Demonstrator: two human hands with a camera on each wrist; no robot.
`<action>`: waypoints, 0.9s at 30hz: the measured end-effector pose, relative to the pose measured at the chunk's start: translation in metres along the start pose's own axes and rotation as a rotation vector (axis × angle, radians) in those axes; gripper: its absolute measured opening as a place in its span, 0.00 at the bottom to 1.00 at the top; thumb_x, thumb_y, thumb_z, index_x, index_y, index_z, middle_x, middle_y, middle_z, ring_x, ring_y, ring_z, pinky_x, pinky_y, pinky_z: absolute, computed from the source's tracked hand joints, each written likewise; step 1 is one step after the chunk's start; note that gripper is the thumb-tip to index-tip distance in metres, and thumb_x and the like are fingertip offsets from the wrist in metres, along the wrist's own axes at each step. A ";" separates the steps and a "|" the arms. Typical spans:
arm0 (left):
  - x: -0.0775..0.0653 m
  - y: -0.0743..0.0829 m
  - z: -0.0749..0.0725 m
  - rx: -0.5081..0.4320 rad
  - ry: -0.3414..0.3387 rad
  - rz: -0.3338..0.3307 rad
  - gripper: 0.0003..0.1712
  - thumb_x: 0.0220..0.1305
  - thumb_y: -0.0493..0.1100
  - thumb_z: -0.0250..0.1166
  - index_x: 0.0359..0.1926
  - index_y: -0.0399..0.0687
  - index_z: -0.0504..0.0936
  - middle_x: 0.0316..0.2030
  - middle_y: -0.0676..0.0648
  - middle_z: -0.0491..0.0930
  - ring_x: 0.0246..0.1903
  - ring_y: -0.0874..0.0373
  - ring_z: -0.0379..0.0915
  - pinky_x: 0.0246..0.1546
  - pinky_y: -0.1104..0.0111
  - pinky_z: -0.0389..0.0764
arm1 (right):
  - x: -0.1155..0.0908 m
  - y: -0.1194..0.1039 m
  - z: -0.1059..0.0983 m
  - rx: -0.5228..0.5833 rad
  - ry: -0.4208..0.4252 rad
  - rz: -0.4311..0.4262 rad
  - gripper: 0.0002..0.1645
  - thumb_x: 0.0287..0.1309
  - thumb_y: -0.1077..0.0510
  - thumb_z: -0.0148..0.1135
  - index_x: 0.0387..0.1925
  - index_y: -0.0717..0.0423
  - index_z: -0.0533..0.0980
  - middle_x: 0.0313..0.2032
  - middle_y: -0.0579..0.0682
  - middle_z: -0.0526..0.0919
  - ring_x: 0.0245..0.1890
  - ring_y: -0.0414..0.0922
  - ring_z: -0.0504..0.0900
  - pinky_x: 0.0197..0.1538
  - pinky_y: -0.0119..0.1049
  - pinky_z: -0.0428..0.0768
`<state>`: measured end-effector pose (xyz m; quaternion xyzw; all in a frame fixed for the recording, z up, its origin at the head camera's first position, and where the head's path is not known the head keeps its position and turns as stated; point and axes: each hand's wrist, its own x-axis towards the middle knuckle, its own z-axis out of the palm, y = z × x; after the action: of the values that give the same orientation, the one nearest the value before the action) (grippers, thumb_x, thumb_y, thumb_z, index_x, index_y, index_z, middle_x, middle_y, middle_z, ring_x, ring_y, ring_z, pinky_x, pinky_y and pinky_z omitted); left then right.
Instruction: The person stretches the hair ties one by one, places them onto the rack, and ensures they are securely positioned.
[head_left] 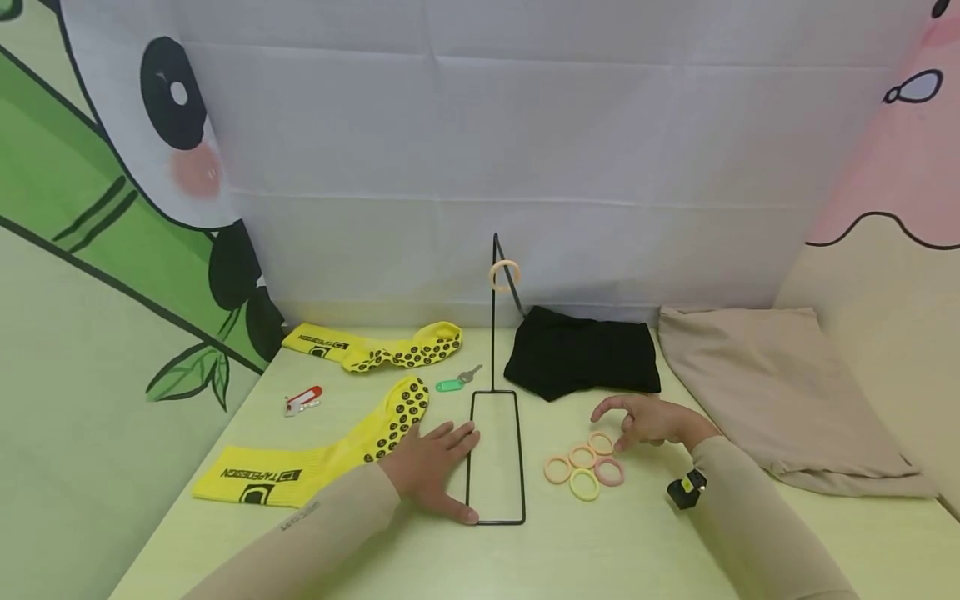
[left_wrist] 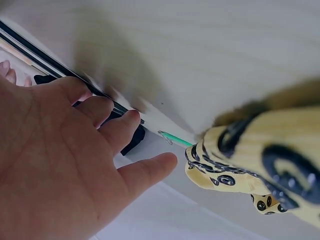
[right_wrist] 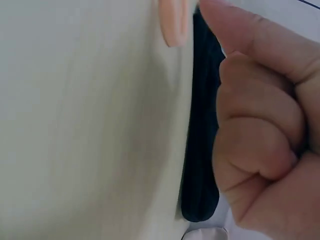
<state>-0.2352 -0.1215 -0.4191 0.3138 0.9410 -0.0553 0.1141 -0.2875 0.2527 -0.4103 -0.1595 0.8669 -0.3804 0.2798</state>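
Note:
My left hand (head_left: 431, 467) lies with fingers spread on the left side of the black wire stand's base (head_left: 522, 467). A peach ring (head_left: 505, 263) hangs on the stand's sloping upper arm. Over the table to the right, my right hand (head_left: 652, 419) holds nothing; its index finger and thumb stand apart while the other fingers curl in. Just beside its thumb is a peach ring (head_left: 591, 440), in a cluster with two more peach rings, a pink ring (head_left: 611, 484) and a yellow ring (head_left: 585, 498). In the right wrist view a peach ring (right_wrist: 173, 25) shows near the fingertips.
Two yellow socks, one near (head_left: 292, 465) and one far (head_left: 330, 342), lie at the left. Between them are a red-tagged key (head_left: 303, 397) and a green-tagged key (head_left: 452, 385). Folded black cloth (head_left: 585, 354) and beige cloth (head_left: 772, 383) lie at the back right.

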 end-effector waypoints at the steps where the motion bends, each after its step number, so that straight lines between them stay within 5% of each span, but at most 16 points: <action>1: 0.000 0.000 0.000 0.000 0.000 -0.001 0.69 0.33 0.89 0.45 0.73 0.58 0.45 0.73 0.54 0.42 0.71 0.48 0.45 0.62 0.38 0.53 | 0.001 0.001 0.002 0.002 -0.008 0.004 0.32 0.42 0.65 0.70 0.52 0.48 0.71 0.12 0.40 0.54 0.10 0.36 0.47 0.14 0.25 0.48; 6: -0.002 0.001 0.003 -0.005 -0.017 -0.006 0.69 0.32 0.90 0.45 0.73 0.59 0.45 0.73 0.54 0.42 0.71 0.48 0.44 0.62 0.38 0.51 | 0.002 0.001 0.010 0.006 -0.068 0.003 0.30 0.42 0.70 0.66 0.50 0.51 0.71 0.11 0.40 0.57 0.08 0.35 0.49 0.13 0.25 0.50; 21: -0.001 0.002 -0.003 0.000 -0.014 -0.012 0.68 0.33 0.88 0.47 0.73 0.59 0.45 0.73 0.54 0.42 0.71 0.48 0.44 0.62 0.38 0.52 | 0.003 0.005 0.009 0.001 -0.032 -0.030 0.23 0.47 0.68 0.65 0.47 0.54 0.72 0.10 0.40 0.59 0.08 0.34 0.51 0.13 0.24 0.50; 27: -0.003 0.003 -0.002 0.011 -0.007 -0.009 0.68 0.33 0.88 0.46 0.73 0.59 0.46 0.73 0.54 0.42 0.71 0.48 0.45 0.62 0.39 0.54 | 0.003 0.004 0.013 0.006 0.066 -0.095 0.20 0.52 0.65 0.63 0.48 0.58 0.70 0.10 0.40 0.59 0.08 0.34 0.52 0.13 0.25 0.53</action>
<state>-0.2316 -0.1209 -0.4161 0.3100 0.9417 -0.0622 0.1152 -0.2819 0.2466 -0.4215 -0.1868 0.8661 -0.4008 0.2332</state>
